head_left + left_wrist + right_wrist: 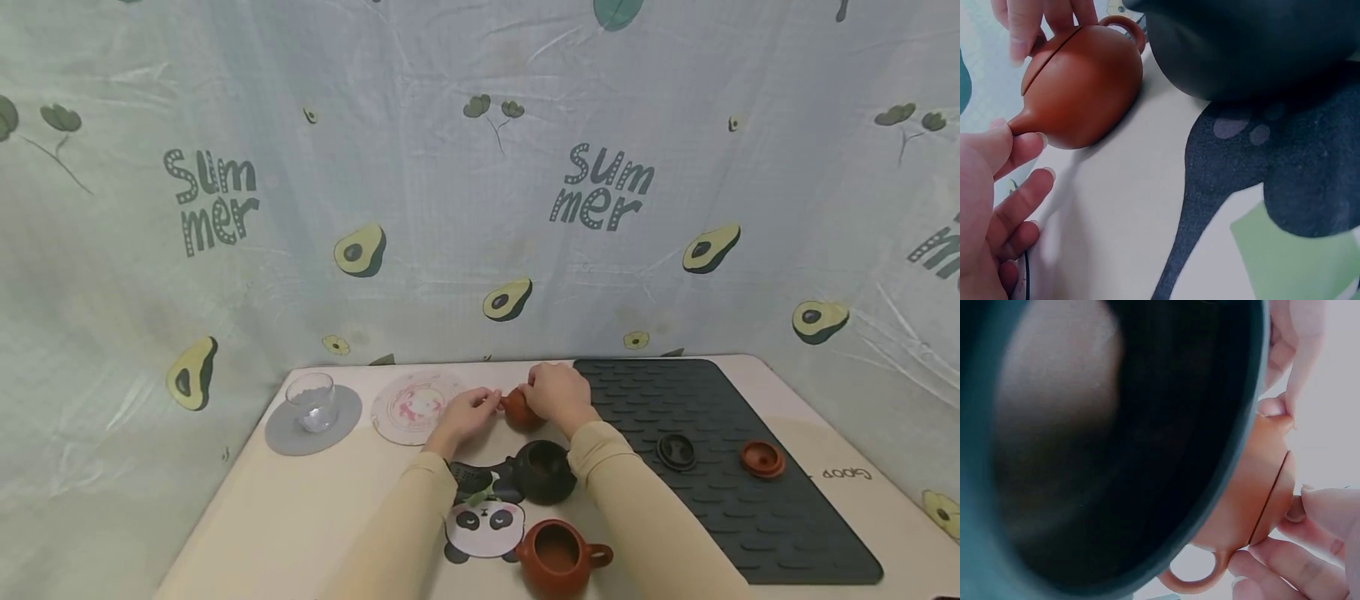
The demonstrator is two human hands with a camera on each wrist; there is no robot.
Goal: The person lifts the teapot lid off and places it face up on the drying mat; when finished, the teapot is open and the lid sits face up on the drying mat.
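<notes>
Well outstretched, the left hand [468, 413] pinches a small teapot's [520, 414] spout [1020, 122], the right hand [558, 390] its lid knob [1297, 510].

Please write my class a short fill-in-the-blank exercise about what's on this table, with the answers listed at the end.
1. The left hand pinches the lidded teapot by its ____.
2. The right hand pinches that teapot's lid by its ____.
3. The glass cup stands on a round mat coloured ____.
4. On the dark rectangular mat, the black lid lies to the ____ of the reddish-brown lid.

Answers: spout; knob; grey; left.
</notes>
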